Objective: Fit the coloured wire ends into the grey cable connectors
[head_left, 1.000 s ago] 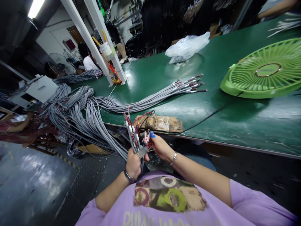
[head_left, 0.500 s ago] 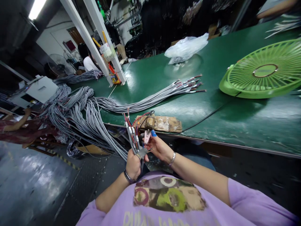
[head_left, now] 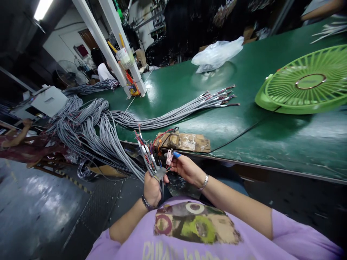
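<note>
In the head view, my left hand (head_left: 152,189) is closed around several grey cables (head_left: 148,164), whose stripped ends fan upward with red, blue and dark thin wires. A flattened grey piece (head_left: 160,174) sticks out by the thumb. My right hand (head_left: 188,170), with blue covering on one fingertip, pinches a small pinkish-white clip-like piece (head_left: 169,157) close to the wire ends. Its exact kind is unclear. Just beyond the hands, a worn wooden block (head_left: 189,142) lies at the table edge, with red and black leads and an orange part at its left end.
A heap of grey cables (head_left: 89,122) spills over the green table (head_left: 230,137) at left, and another bundle (head_left: 173,115) lies across it. A plastic bag (head_left: 217,55), a green fan (head_left: 303,81) with a black cord, and white posts (head_left: 108,47) stand farther off. Other people sit or stand nearby.
My left hand and its cables have shifted slightly left, the wire ends leaning farther left. My right hand has moved a little right, leaving a wider gap between the hands.
</note>
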{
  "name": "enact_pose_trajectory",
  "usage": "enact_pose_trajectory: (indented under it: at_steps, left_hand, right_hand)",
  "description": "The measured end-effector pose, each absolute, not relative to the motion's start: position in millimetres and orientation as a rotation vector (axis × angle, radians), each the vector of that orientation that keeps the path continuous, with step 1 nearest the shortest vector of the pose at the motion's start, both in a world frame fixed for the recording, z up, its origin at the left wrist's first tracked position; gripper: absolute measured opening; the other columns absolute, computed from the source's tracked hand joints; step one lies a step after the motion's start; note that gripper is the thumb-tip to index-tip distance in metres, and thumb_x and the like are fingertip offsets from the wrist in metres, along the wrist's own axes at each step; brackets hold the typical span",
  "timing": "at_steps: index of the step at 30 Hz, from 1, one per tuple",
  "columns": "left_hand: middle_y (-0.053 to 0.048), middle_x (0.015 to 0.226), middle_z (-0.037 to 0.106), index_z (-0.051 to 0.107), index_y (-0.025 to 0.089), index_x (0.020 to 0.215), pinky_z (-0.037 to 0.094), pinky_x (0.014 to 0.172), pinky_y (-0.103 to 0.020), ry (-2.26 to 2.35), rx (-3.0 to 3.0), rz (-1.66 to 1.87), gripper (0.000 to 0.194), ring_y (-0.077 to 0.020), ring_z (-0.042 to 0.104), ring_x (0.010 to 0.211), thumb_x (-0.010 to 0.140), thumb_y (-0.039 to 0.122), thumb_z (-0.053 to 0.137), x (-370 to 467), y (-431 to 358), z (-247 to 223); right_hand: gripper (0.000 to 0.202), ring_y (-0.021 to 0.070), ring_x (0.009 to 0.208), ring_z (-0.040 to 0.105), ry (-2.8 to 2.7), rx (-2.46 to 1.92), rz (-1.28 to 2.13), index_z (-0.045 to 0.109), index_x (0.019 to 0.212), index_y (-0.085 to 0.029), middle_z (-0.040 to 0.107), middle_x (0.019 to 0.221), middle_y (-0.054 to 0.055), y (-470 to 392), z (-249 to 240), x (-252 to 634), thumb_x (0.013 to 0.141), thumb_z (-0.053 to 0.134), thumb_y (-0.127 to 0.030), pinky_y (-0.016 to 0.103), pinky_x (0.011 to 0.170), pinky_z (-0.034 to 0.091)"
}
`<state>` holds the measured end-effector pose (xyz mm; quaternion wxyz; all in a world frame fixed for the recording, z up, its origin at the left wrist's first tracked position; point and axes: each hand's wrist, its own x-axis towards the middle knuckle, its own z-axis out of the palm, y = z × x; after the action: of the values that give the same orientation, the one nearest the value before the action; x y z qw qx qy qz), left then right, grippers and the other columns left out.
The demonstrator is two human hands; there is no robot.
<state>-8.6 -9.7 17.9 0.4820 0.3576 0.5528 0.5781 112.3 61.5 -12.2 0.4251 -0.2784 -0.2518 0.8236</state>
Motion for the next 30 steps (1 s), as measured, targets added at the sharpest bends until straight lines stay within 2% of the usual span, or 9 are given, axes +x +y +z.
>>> enact_pose_trajectory:
  at_steps: [5,8,11,16,19,22,25,28,30]
  left_hand:
    - [0.000,0.043,0.054,0.056,0.016,0.047,0.033,0.046,-0.022,1.356,0.834,1.419,0.028,-0.0093,0.045,0.042,0.070,0.030,0.064,-9,-5,14]
    - [0.000,0.042,0.054,0.056,0.016,0.047,0.033,0.046,-0.023,1.357,0.838,1.409,0.028,-0.0090,0.044,0.041,0.069,0.032,0.064,-9,-5,13]
    - [0.001,0.041,0.053,0.056,0.016,0.049,0.032,0.046,-0.023,1.365,0.835,1.402,0.026,-0.0089,0.042,0.041,0.069,0.031,0.065,-8,-5,13]
    - [0.001,0.041,0.053,0.055,0.016,0.046,0.032,0.046,-0.023,1.411,0.873,1.365,0.031,-0.0093,0.042,0.041,0.071,0.032,0.065,-8,-7,10]
    - [0.001,0.041,0.053,0.055,0.016,0.047,0.033,0.047,-0.023,1.409,0.898,1.373,0.031,-0.0095,0.043,0.042,0.072,0.032,0.064,-9,-8,8]
    - [0.001,0.042,0.054,0.057,0.016,0.050,0.034,0.048,-0.024,1.386,0.917,1.386,0.028,-0.0104,0.045,0.042,0.073,0.031,0.063,-11,-11,6]
    - [0.000,0.042,0.055,0.058,0.016,0.050,0.037,0.051,-0.024,1.387,0.969,1.382,0.031,-0.0114,0.047,0.044,0.075,0.034,0.063,-13,-15,5]
    - [0.000,0.043,0.055,0.057,0.017,0.048,0.039,0.056,-0.025,1.410,1.048,1.351,0.034,-0.0122,0.048,0.046,0.076,0.036,0.064,-14,-21,3]
    - [-0.001,0.044,0.055,0.056,0.017,0.048,0.040,0.058,-0.026,1.434,1.090,1.325,0.035,-0.0129,0.049,0.047,0.076,0.037,0.064,-14,-24,2]
  right_hand:
    - [0.036,0.0071,0.054,0.046,-0.834,-0.855,1.700,0.061,0.068,-0.016,0.058,0.062,-0.001,61,-15,113,0.069,0.071,-0.051,0.019,0.053,0.039]
    - [0.039,0.0093,0.056,0.049,-0.782,-0.779,1.864,0.062,0.073,-0.018,0.060,0.063,0.000,62,-16,111,0.070,0.068,-0.056,0.022,0.056,0.041]
    - [0.038,0.0118,0.062,0.054,-0.607,-0.639,2.074,0.063,0.078,-0.017,0.063,0.068,0.001,65,-18,106,0.070,0.069,-0.054,0.026,0.062,0.044]
    - [0.035,0.0109,0.062,0.054,-0.481,-0.580,2.029,0.066,0.076,-0.016,0.064,0.067,0.001,68,-22,98,0.067,0.075,-0.049,0.023,0.060,0.043]
    - [0.036,0.0109,0.061,0.055,-0.490,-0.579,2.044,0.067,0.080,-0.016,0.064,0.067,0.001,66,-22,99,0.069,0.072,-0.050,0.023,0.058,0.044]
    - [0.041,0.0117,0.061,0.058,-0.589,-0.604,2.145,0.066,0.082,-0.016,0.065,0.072,0.004,63,-21,109,0.075,0.063,-0.057,0.023,0.056,0.047]
    - [0.048,0.0119,0.057,0.059,-0.840,-0.674,2.296,0.065,0.079,-0.014,0.066,0.073,0.007,59,-15,125,0.074,0.060,-0.061,0.025,0.056,0.049]
    - [0.042,0.0104,0.053,0.057,-1.136,-0.760,2.270,0.066,0.080,-0.013,0.066,0.069,0.004,56,-5,139,0.068,0.070,-0.054,0.023,0.053,0.047]
    - [0.034,0.0090,0.051,0.054,-1.286,-0.834,2.172,0.064,0.072,-0.014,0.063,0.063,0.001,54,1,142,0.064,0.076,-0.045,0.021,0.050,0.042]
